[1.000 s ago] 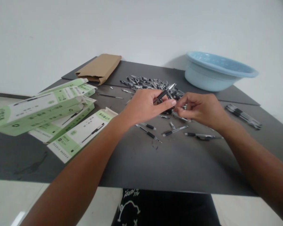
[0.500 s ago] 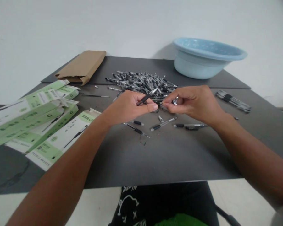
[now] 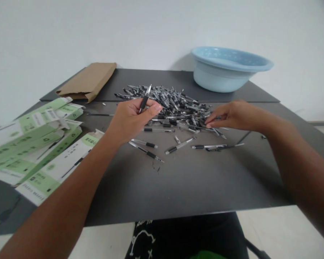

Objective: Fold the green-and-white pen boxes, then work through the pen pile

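Observation:
My left hand is closed around a pen with a black grip, its pointed clear end tilted upward, above the left front of a heap of pens. At the heap's right edge, my right hand has its thumb and fingertips pinched together low over the pens. Whatever lies between those fingertips is too small and dark to make out. Several loose pens lie in front of the hands, among them one clear pen with a black grip and another nearer the left forearm.
Green and white paper pen boxes overlap on the left of the dark table. A brown paper bag lies at the back left. At the back right stands a light blue basin.
My hands have moved apart. My left hand shifted left with the pen, which now points more steeply up; my right hand moved right to the heap's edge, covering the bundled pens.

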Tool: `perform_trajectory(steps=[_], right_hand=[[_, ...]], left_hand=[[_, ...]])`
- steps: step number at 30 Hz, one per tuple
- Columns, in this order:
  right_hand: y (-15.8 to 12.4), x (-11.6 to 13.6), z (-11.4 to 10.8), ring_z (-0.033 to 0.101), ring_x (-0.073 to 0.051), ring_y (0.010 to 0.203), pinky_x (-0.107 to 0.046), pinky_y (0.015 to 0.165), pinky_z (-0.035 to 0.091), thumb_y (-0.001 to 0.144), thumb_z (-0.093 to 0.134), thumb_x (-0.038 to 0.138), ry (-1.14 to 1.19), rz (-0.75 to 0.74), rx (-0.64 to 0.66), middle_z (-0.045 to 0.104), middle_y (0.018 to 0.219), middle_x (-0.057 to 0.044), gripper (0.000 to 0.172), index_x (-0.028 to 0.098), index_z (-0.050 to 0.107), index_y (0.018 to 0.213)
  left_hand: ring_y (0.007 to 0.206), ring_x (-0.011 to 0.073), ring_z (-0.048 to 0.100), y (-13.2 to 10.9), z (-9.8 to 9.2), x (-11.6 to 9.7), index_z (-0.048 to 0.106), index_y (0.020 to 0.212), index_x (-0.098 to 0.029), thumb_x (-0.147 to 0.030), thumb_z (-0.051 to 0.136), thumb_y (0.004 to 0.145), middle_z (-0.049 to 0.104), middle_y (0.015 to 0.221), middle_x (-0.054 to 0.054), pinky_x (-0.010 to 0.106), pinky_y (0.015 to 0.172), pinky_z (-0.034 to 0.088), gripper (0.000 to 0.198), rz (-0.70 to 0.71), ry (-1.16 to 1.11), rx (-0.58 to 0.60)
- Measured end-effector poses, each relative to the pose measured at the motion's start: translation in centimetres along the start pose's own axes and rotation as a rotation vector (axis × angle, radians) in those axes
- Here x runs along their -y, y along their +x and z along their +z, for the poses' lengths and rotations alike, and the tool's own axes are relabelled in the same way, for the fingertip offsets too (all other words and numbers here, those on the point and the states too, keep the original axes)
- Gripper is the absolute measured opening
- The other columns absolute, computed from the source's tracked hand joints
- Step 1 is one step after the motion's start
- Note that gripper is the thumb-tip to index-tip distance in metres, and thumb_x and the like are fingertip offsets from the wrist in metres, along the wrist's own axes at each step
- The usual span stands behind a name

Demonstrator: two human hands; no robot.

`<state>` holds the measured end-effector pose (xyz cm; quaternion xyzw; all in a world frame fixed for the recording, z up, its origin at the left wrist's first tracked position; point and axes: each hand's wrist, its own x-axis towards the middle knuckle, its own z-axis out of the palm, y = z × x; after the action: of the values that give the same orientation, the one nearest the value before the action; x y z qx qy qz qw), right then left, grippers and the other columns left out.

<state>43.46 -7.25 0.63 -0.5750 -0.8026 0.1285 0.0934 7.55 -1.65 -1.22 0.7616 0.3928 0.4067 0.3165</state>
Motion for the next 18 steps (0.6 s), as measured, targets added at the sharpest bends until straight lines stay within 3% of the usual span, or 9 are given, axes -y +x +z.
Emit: perform_trajectory(steps=[5, 10, 15, 18], right_hand=[[-0.9, -2.5, 2.0, 0.076, -0.021, 0.080, -0.034, 0.073, 0.056, 0.091, 0.077, 0.052, -0.041, -0.018, -0.012, 0.084, 0.097, -0.001, 0.024, 0.032, 0.088, 0.101], [-1.2, -1.9, 2.7, 0.073, -0.020, 0.079, -0.033, 0.073, 0.054, 0.098, 0.070, 0.051, -0.093, -0.079, -0.103, 0.081, 0.099, -0.004, 0.031, 0.030, 0.087, 0.112], [-0.6, -0.7, 4.1, 0.073, -0.023, 0.086, -0.035, 0.078, 0.053, 0.107, 0.060, 0.043, -0.136, -0.134, -0.185, 0.078, 0.098, -0.008, 0.037, 0.024, 0.082, 0.130], [0.0, 0.0, 5.1, 0.074, -0.023, 0.090, -0.035, 0.080, 0.053, 0.109, 0.057, 0.044, -0.111, -0.109, -0.239, 0.079, 0.102, -0.009, 0.037, 0.024, 0.081, 0.131]], left_hand=[[0.057, 0.0101, 0.037, -0.2, -0.1, -0.5, 0.081, 0.097, -0.019, -0.046, 0.074, 0.096, 0.045, 0.052, -0.008, 0.026, 0.055, 0.028, 0.028, -0.052, -0.055, -0.050], [0.053, 0.0093, 0.035, -0.1, -0.2, -0.1, 0.081, 0.098, -0.018, -0.052, 0.077, 0.095, 0.046, 0.051, -0.008, 0.026, 0.051, 0.024, 0.035, -0.078, -0.045, -0.123], [0.051, 0.0083, 0.036, -0.1, -0.3, 0.3, 0.082, 0.099, -0.019, -0.054, 0.078, 0.094, 0.048, 0.051, -0.008, 0.025, 0.050, 0.025, 0.035, -0.067, -0.029, -0.135], [0.051, 0.0082, 0.037, 0.0, -0.3, 0.4, 0.082, 0.099, -0.020, -0.053, 0.078, 0.095, 0.049, 0.052, -0.008, 0.025, 0.050, 0.026, 0.034, -0.071, -0.014, -0.124]])
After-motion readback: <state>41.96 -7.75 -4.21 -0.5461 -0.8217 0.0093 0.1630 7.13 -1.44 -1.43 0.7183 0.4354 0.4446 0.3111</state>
